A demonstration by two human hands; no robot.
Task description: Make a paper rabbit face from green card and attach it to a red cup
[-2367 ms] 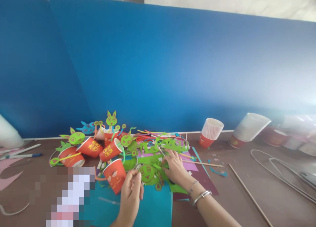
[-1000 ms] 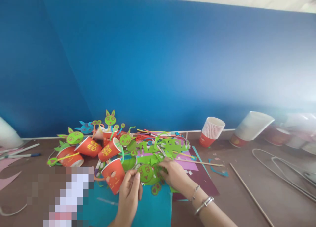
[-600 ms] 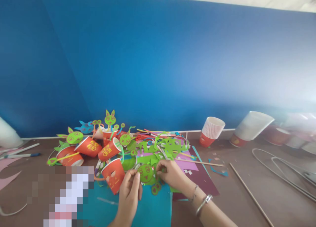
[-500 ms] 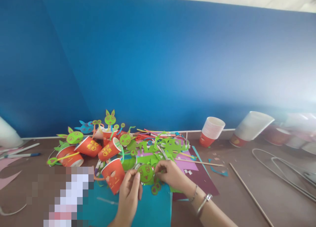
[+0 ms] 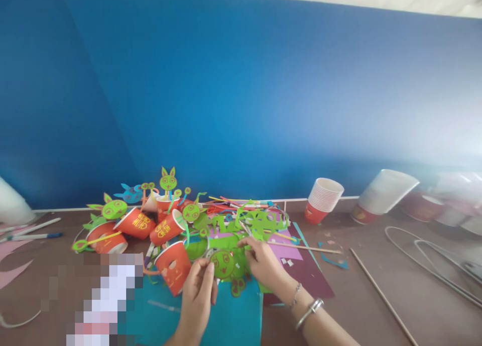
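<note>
My left hand [image 5: 198, 292] pinches the edge of a round green paper face [image 5: 223, 263] with drawn eyes, held over a teal paper sheet [image 5: 229, 321]. My right hand [image 5: 264, 263], with bracelets on its wrist, rests among the green paper cut-outs [image 5: 259, 220] just right of that face, fingers bent on the scraps; whether it grips one is unclear. A red paper cup [image 5: 173, 266] lies on its side beside my left hand.
Several red cups with green animal faces on straws [image 5: 135, 220] are heaped at the left. A stack of white cups [image 5: 323, 199] stands at the back, a tipped cup stack [image 5: 380, 193] beyond it. Wooden sticks [image 5: 380, 295], bent wire [image 5: 422, 260], pens [image 5: 30, 230] and a blue backboard surround them.
My right hand drew in from the green scraps toward the round face, then slid slightly back up and right. The left hand kept its pinch on the face.
</note>
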